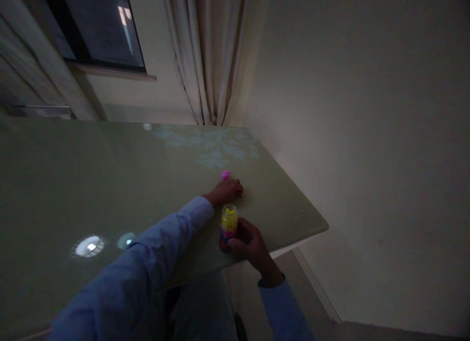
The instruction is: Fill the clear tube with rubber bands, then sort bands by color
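Clear cylindrical jar of yellow and pink pieces, gripped by the right hand, is best kept upright (left hand: hold unclear).

The person is wearing a blue long-sleeved shirt, its cloth looking plain. The left sleeve is showing many soft creases and ending in a smoother cuff. The right sleeve is looking deeper blue, its opening showing a dark edge. A tiny pale glint is showing on the left hand, too small to tell as a ring. Below, dull greyish trousers are appearing, dim and blurred.
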Motion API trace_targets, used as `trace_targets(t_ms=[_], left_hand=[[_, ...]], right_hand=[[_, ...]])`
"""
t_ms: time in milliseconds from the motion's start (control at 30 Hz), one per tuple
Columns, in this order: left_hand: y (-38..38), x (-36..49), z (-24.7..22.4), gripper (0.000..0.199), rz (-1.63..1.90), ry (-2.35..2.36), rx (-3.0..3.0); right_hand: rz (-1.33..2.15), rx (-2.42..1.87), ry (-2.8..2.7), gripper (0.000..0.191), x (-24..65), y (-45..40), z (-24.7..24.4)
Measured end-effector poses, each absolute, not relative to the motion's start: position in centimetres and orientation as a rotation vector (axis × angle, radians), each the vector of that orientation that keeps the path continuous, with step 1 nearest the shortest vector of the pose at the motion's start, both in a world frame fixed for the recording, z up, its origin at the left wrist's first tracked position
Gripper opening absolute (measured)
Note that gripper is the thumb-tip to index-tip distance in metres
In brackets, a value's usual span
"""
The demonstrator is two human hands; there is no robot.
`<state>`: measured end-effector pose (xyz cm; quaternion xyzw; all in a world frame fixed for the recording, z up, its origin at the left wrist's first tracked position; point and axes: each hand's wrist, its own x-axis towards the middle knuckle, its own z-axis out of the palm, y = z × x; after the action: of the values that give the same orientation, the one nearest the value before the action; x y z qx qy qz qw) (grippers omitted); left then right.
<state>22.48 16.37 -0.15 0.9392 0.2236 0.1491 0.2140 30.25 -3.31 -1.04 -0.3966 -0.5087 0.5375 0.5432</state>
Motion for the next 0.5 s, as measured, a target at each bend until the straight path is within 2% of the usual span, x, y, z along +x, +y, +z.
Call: trace_targets(t_ms=[200, 367, 500], left_hand=[[14.3, 19.2, 1.0, 0.012, 0.591, 0.808, 2.439], [12.7, 12.4, 4.5, 0.019, 0.913, 0.959, 1.929], [10.2, 6.7, 7.4, 0.022, 1.136, 0.986, 1.783]], right_hand=[[1.204, -1.022, -1.096, 0.043, 29.7, -2.4, -0.4], [1.213, -1.02, -1.145, 0.045, 28.3, -0.7, -0.5], [1.155, -1.03, -1.314, 0.046, 26.1, 1.6, 0.5]])
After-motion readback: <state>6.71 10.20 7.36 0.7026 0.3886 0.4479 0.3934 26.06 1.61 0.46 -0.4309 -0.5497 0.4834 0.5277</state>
